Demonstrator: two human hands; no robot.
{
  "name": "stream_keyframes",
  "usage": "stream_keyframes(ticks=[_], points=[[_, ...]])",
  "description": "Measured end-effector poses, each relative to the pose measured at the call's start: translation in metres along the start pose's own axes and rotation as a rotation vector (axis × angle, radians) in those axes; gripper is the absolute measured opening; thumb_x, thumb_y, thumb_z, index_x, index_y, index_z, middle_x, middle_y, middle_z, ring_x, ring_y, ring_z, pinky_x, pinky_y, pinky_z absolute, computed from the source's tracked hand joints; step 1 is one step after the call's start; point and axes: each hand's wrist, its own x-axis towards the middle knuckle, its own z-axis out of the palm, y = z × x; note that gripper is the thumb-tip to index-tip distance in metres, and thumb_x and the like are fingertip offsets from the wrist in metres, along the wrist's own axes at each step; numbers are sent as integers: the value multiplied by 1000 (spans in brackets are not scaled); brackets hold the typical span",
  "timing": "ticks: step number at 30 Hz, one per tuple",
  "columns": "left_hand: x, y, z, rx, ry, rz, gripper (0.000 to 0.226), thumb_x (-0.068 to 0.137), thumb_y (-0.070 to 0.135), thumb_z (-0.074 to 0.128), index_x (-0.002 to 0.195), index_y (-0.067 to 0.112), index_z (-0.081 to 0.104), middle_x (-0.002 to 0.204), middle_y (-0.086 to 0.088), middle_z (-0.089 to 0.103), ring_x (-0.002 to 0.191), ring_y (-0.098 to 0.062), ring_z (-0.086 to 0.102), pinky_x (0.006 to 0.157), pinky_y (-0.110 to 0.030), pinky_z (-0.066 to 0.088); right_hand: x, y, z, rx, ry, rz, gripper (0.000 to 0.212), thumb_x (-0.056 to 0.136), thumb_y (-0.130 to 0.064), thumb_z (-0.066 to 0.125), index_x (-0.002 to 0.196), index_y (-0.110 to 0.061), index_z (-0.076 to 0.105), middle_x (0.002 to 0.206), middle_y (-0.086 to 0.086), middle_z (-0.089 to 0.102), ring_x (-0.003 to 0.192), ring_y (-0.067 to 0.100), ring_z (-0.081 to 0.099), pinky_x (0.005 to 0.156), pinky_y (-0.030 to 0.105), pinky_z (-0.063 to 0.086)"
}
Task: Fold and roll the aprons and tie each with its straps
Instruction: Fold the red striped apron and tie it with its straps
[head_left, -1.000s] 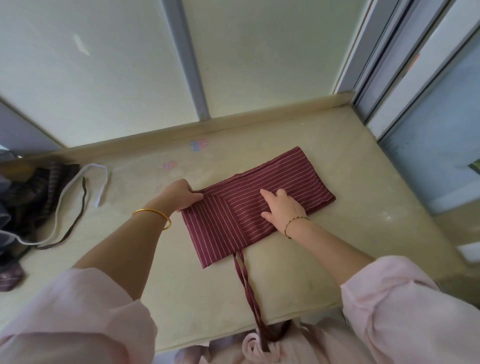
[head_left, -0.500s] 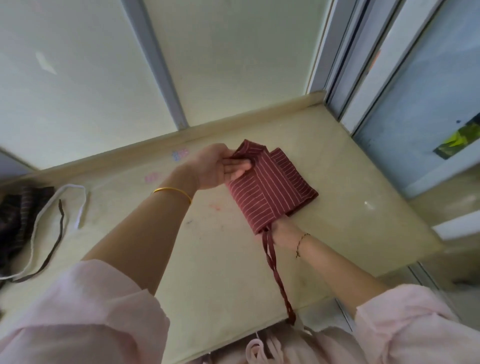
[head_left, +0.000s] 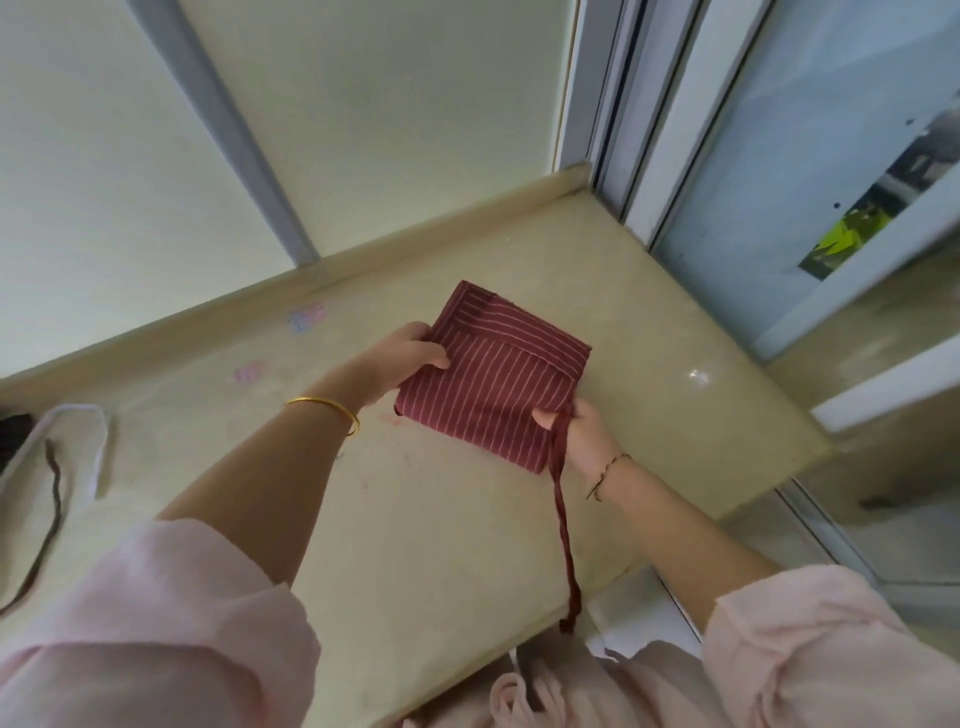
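Head view, largest first: one pale beige counter (head_left: 415, 545) beneath the apron, cream wall panels beyond, one sliding window frame (head_left: 649, 130) to its right. One maroon, white-striped apron (head_left: 493, 384), folded into a thick square, at the counter's middle. Two hands on it: left hand (head_left: 402, 358) gripping its left edge, thumb on top; right hand (head_left: 584, 436) pinching its near right corner. One twisted strap (head_left: 563, 519) hanging from that corner past the counter's edge. One white loop (head_left: 78, 441) and one dark cord (head_left: 49, 499) far left of the apron. Two faded marks (head_left: 306, 317), pink and blue, left of it, too blurred to read.
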Motion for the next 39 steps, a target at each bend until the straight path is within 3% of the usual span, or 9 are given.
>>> stream_keyframes(ticks=[4, 8, 12, 18, 24, 27, 31, 35, 39], points=[[-7, -23, 4, -46, -226, -142, 37, 93, 14, 57, 127, 15, 43, 120, -10, 61, 105, -25, 63, 90, -44, 52, 7, -5, -7, -136, 23, 17, 42, 90, -2, 57, 131, -11, 51, 124, 7, 58, 113, 27, 56, 97, 38, 45], [-16, -40, 8, -71, -436, -275, 38, 97, 9, 49, 131, 20, 38, 122, -15, 60, 100, -30, 65, 91, -47, 51, 8, -7, -17, -324, -54, 29, 44, 86, 4, 57, 127, -12, 53, 108, 3, 61, 96, 19, 57, 75, 24, 45], [-15, -43, 7, -112, -377, -252, 36, 98, 13, 49, 132, 12, 41, 118, -16, 62, 95, -28, 66, 90, -45, 52, 13, -14, -17, -332, -84, 88, 36, 87, 4, 53, 118, -12, 56, 91, 3, 62, 79, 16, 58, 68, 24, 48], [-12, -41, 12, -179, -275, -253, 35, 98, 9, 47, 130, 19, 37, 119, -13, 58, 96, -29, 66, 85, -48, 54, 5, -10, -19, -358, -145, -32, 38, 92, -28, 59, 128, -25, 48, 113, -6, 60, 103, 16, 58, 90, 31, 44], [-13, -15, 23, 506, -16, -295, 27, 98, 25, 48, 111, 1, 45, 88, -12, 60, 78, -28, 66, 74, -37, 57, 6, -4, -22, -391, -110, -77, 45, 92, -24, 59, 134, -19, 43, 115, -5, 57, 104, 15, 56, 90, 29, 45], [-4, -1, 36, 816, 335, 68, 26, 96, 20, 49, 117, 7, 40, 109, -13, 55, 93, -30, 60, 79, -40, 54, 6, -2, -22, -341, -106, -74, 47, 90, -22, 61, 133, -17, 42, 114, -4, 57, 100, 14, 58, 83, 25, 46], [4, 3, 68, 846, -95, 306, 72, 91, 41, 56, 148, 29, 14, 140, -14, 32, 113, -28, 51, 95, -38, 48, 6, 1, -25, -362, 0, -44, 36, 86, -41, 64, 109, -16, 49, 102, 0, 62, 83, 10, 60, 68, 22, 46], [17, -2, 82, 1091, -137, 260, 90, 88, 47, 58, 150, 34, -6, 140, -16, 25, 112, -29, 47, 92, -39, 48, 8, -15, -41, -636, 245, -64, 59, 90, -64, 37, 62, -13, 49, 57, 2, 56, 52, 17, 53, 57, 27, 45], [20, 2, 87, 1161, -128, 225, 94, 87, 48, 60, 149, 35, -10, 144, -17, 20, 114, -32, 46, 93, -41, 48, 9, -43, -49, 250, 54, 280, 73, 90, -68, 27, 63, -7, 58, 51, 7, 62, 38, 16, 57, 40, 17, 44]])
